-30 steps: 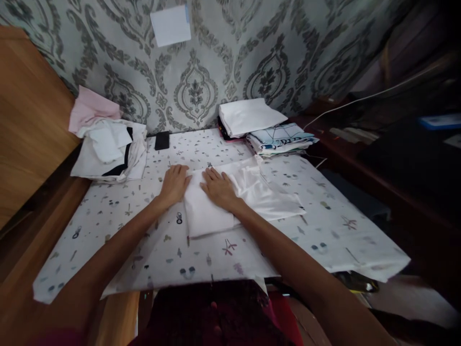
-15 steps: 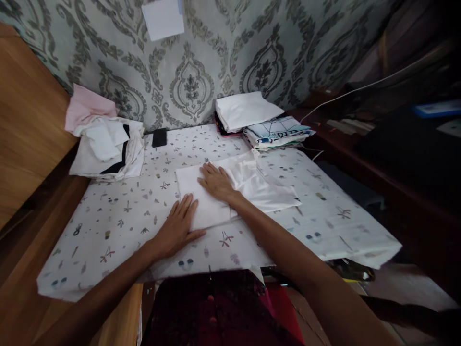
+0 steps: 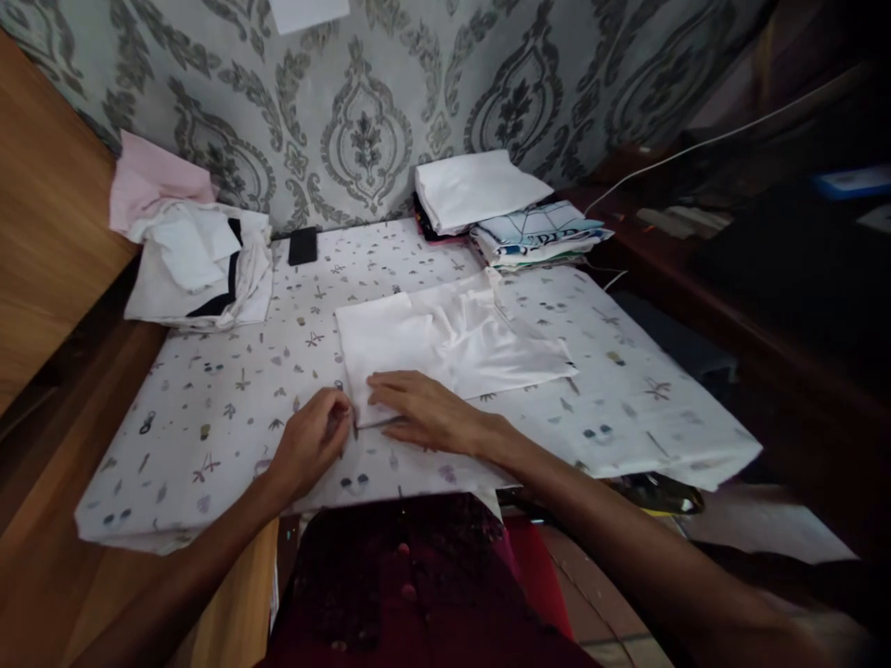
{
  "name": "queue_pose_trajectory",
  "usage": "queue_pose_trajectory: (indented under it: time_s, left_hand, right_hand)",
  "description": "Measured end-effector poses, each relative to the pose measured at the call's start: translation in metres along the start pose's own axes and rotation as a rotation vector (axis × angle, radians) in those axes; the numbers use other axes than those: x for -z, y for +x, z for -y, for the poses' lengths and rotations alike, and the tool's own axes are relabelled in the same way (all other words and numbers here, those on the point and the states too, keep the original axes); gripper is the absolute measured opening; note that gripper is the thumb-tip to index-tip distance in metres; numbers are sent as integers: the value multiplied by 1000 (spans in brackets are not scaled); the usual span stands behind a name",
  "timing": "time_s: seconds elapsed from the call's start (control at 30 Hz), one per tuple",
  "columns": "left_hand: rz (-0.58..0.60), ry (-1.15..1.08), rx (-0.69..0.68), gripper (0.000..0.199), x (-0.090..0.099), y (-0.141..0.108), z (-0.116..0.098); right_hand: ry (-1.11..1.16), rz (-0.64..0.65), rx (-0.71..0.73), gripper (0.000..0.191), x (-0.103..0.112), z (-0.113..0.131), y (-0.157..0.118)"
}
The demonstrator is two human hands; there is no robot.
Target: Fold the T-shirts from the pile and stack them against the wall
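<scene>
A partly folded white garment [image 3: 393, 343] lies on the table, its left part smooth and flat, its right part loose and wrinkled. My left hand [image 3: 306, 445] is curled at the garment's near left corner. Its fingertips close on the edge there, though the exact grip is partly hidden. Resting across the near edge of the same garment is my right hand [image 3: 432, 413], palm down with fingers stretched out to the left.
A patterned white cloth [image 3: 243, 436] covers the table. Pink and white clothes [image 3: 199, 264] are heaped at the back left, near a black phone-like object [image 3: 303, 246]. Folded clothes [image 3: 480, 190] are stacked at the back right. A wooden panel [image 3: 56, 213] stands left.
My right hand has slid from the garment's middle to its near edge. My left hand has gone from lying flat to curled at the corner. The view has tilted down slightly.
</scene>
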State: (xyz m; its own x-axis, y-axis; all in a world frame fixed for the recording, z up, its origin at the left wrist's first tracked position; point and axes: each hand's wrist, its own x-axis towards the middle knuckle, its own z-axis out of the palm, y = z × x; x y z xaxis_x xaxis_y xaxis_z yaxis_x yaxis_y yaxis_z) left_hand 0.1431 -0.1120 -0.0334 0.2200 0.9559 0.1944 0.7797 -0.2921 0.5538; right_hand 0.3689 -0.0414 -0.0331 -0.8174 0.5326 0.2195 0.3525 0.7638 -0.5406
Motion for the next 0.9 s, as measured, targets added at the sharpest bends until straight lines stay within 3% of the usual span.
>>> queue_pose_trajectory:
  time_s: [0.07, 0.13, 0.2, 0.27, 0.37, 0.53, 0.8, 0.9]
  left_hand:
    - [-1, 6, -52, 10, 1, -4, 1]
    - [10, 85, -189, 17, -2, -10, 2]
    - [36, 239, -324, 25, -7, -15, 1]
    - [82, 436, -370, 36, -12, -18, -3]
    - [200, 683, -280, 51, -18, -18, -14]
    - [389, 847, -104, 51, -16, -11, -34]
    - [510, 800, -20, 58, -2, -29, -45]
    - [501, 633, 25, 42, 6, -35, -38]
  right_hand:
    - [7, -27, -19, 25, -11, -3, -5]
    - [34, -69, -51, 19, -16, -8, -4]
    - [78, -102, -75, 17, -17, -12, 0]
    - [129, -126, -83, 16, -16, -13, 3]
    - [210, -171, -88, 16, -16, -14, 3]
    - [280, -241, -90, 15, -24, -20, 1]
    - [146, -206, 59, 18, -33, -30, -6]
    - [111, -154, 75, 22, -31, -30, -8]
